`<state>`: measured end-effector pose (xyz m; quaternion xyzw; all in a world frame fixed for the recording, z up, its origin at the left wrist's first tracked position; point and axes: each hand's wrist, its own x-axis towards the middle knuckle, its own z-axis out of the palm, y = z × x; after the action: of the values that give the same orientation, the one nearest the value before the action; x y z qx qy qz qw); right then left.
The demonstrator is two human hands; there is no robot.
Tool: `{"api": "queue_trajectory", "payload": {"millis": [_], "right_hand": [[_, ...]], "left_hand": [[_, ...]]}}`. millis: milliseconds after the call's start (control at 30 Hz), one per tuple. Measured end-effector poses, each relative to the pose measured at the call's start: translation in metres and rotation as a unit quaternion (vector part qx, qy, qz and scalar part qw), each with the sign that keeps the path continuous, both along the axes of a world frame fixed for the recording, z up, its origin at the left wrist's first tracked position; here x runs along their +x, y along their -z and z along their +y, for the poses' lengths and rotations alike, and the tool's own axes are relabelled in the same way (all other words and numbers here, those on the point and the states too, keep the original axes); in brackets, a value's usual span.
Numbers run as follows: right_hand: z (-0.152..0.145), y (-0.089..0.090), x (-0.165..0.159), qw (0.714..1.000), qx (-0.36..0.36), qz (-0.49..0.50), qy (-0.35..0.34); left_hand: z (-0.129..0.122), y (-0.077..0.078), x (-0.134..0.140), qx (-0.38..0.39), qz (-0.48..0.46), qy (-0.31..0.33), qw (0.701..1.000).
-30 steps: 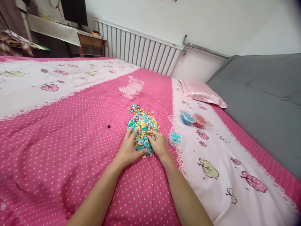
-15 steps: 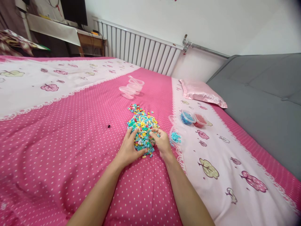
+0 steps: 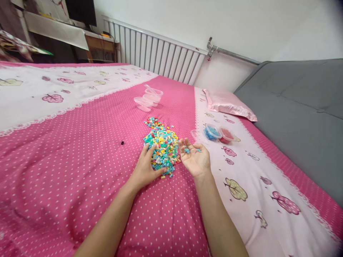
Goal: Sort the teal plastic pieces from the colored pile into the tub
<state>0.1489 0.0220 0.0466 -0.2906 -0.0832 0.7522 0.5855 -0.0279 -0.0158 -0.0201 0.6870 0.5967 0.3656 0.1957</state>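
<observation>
A heap of small multicoloured toy bricks [image 3: 163,141] lies on the pink dotted bedspread in front of me. My left hand [image 3: 146,166] rests at the heap's near left edge, fingers and thumb spread around it, gripping nothing. To the right of the heap, my right hand [image 3: 195,159] is turned palm up with its fingers loosely curled. It holds a few light-blue toy bricks [image 3: 187,150] near the fingers. Behind this hand, the tub with light-blue bricks is mostly covered; a clear lid [image 3: 194,134] shows beyond the fingertips.
Two clear tubs stand beyond my right hand, a blue-filled tub [image 3: 212,132] and a red-filled tub [image 3: 226,135]. Other clear containers [image 3: 148,98] sit past the heap. A small dark piece [image 3: 122,142] lies to the left. A pink pillow [image 3: 229,106] lies by the grey headboard [image 3: 294,100].
My right hand has moved right, off the heap, and turned palm up with light-blue bricks in it, now covering the nearest tub. My left hand has stayed by the heap.
</observation>
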Motion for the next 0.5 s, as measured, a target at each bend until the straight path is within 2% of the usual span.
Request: {"api": "queue_trajectory", "payload": {"millis": [200, 367, 500], "right_hand": [[0.003, -0.013, 0.026, 0.997, 0.019, -0.011, 0.067], [0.007, -0.017, 0.054, 0.980, 0.023, -0.090, 0.174], [0.010, -0.017, 0.066, 0.965, 0.012, -0.162, 0.206]], "left_hand": [[0.002, 0.002, -0.001, -0.002, 0.003, 0.002, 1.000], [0.004, 0.002, -0.003, -0.005, -0.001, 0.008, 1.000], [0.006, 0.003, -0.004, 0.004, 0.005, 0.006, 1.000]]}}
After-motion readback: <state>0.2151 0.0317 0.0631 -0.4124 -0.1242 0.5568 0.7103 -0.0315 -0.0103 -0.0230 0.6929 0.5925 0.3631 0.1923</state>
